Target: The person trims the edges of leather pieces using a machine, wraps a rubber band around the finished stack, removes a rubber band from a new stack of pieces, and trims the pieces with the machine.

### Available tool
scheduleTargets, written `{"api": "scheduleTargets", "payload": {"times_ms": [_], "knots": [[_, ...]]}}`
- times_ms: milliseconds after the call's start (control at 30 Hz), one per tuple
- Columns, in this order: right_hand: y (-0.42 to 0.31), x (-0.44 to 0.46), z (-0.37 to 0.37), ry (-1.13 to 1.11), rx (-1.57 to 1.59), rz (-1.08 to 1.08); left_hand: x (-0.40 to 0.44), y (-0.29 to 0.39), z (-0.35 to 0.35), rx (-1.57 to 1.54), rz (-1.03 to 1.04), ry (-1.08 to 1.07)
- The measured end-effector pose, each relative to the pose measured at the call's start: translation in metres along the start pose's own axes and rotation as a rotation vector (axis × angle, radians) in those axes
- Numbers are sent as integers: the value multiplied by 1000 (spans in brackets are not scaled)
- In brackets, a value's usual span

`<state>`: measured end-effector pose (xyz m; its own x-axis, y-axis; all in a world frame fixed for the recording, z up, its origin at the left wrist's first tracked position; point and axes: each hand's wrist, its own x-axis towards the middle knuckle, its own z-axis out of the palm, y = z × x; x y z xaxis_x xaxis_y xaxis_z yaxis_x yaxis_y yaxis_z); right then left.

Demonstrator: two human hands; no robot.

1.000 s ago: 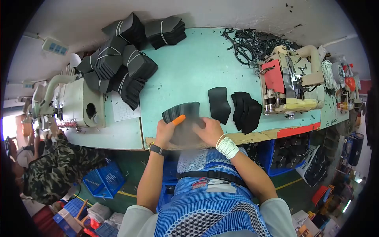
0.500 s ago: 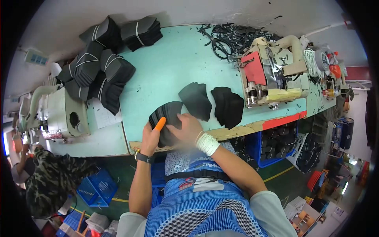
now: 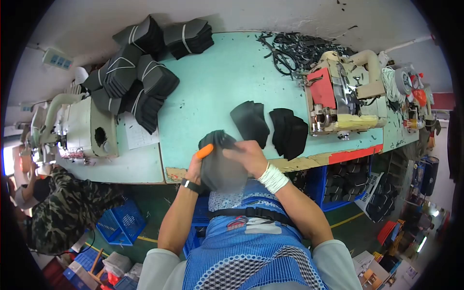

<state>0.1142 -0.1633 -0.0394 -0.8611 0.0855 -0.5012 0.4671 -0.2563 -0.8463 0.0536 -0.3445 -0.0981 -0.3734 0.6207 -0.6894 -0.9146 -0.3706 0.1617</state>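
A stack of dark, curved sheet pieces (image 3: 223, 169) is held at the table's front edge, smeared by motion. My left hand (image 3: 195, 166), an orange cover on its thumb, is closed round the stack's left side. My right hand (image 3: 250, 158), elastic bands at its wrist, pinches the upper right part of the same stack; its fingertips are blurred. Just beyond the hands lie two smaller piles of similar black pieces, a left pile (image 3: 250, 123) and a right pile (image 3: 289, 133), each slightly fanned out.
Banded bundles of dark pieces (image 3: 124, 72) are heaped at the back left. A machine (image 3: 333, 94) stands on the right, with scissors (image 3: 282, 62) and black scraps (image 3: 309, 48) behind it. Another machine (image 3: 89, 128) is at left. A blue crate (image 3: 333, 203) sits below the table's right edge.
The stack has tilted up off the tabletop and come nearer to my body. My right hand has shifted from its middle to its upper right side. The whole view has swung slightly.
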Motion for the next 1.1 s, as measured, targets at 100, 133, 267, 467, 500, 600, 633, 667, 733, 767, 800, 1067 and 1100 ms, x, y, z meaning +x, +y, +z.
{"api": "scheduleTargets", "payload": {"times_ms": [100,133,267,467,500,600,633,667,733,767,800,1067,1100], "knots": [[-7,-6,7,74,-440,-227,-5,-7,-7,-18,26,-71],[-11,-9,12,123,-458,-316,-8,-5,-6,-25,13,-135],[-12,-16,23,214,-451,-282,-6,-3,-5,-57,-24,-128],[-28,-34,19,219,-469,-160,-14,-3,9,258,147,-60],[-27,-36,16,197,-469,-166,-10,-6,10,257,186,-71],[-27,-39,10,164,-316,-92,-6,-10,12,296,270,-69],[-25,-38,8,157,-311,-96,-6,-12,13,301,266,-82],[-21,-38,6,168,-338,-147,-7,-12,14,305,258,-100],[-30,-44,11,181,-365,-198,-11,-10,24,276,217,-156],[-36,-51,17,226,-475,-226,-11,-12,30,314,223,-177],[-42,-55,22,272,-583,-254,-11,-13,35,354,230,-198],[-15,-41,-98,545,-769,-253,-9,-21,46,395,315,-268],[-12,-36,-122,594,-581,-251,-5,-23,42,392,321,-271]]}}
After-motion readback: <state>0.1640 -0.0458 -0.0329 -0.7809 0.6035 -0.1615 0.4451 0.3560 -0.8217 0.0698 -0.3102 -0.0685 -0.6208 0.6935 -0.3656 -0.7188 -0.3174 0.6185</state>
